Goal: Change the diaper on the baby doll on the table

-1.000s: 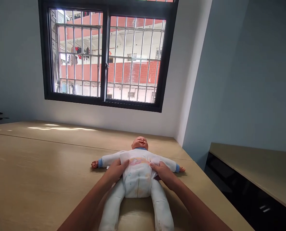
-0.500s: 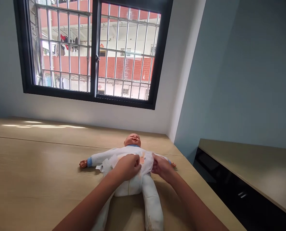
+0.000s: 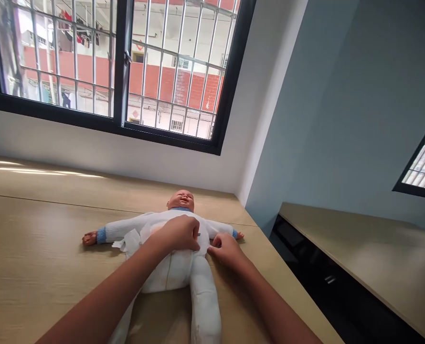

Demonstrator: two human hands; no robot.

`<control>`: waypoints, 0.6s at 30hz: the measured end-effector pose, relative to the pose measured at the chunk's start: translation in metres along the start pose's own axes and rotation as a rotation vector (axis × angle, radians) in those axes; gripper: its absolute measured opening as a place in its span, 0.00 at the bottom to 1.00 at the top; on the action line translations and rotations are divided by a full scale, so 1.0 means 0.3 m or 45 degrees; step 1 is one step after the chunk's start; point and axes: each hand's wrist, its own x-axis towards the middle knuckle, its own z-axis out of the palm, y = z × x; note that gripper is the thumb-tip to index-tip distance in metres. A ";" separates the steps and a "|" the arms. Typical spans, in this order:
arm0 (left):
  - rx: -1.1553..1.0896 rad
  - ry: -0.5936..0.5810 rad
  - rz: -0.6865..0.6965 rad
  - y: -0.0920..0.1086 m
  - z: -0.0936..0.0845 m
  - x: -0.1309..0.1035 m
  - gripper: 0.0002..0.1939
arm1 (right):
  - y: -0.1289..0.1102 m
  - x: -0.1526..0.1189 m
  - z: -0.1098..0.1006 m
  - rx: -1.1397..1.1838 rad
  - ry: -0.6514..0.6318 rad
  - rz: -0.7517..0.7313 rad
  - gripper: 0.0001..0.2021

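Baby doll in a white cloth romper (image 3: 173, 267) lying face-up on the pale wooden worktop (image 3: 37, 258), left hand (image 3: 180, 232) curled on its belly, right hand (image 3: 225, 248) pinching fabric at its side, barred black-framed window (image 3: 119, 71) behind.

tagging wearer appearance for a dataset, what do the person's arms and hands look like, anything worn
Both forearms are bare as far as the view shows: no sleeves, gloves, watch or bracelets. The left hand and right hand show no rings or markings that can be made out. The upper arms lie outside the picture.
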 end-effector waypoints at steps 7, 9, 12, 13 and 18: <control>-0.052 0.119 0.276 -0.039 0.053 -0.009 0.12 | -0.027 -0.005 0.017 0.232 0.026 0.024 0.06; -0.037 0.084 0.336 -0.039 0.056 -0.015 0.12 | -0.039 -0.002 0.025 0.358 0.024 0.054 0.03; 0.017 0.007 0.389 -0.038 0.060 -0.027 0.11 | -0.045 0.008 0.039 0.554 0.013 0.134 0.05; 0.039 -0.008 0.406 -0.037 0.062 -0.031 0.12 | -0.043 0.012 0.044 0.607 0.020 0.163 0.07; 0.165 -0.106 0.383 -0.029 0.065 -0.039 0.14 | -0.035 0.017 0.057 0.760 0.075 0.286 0.14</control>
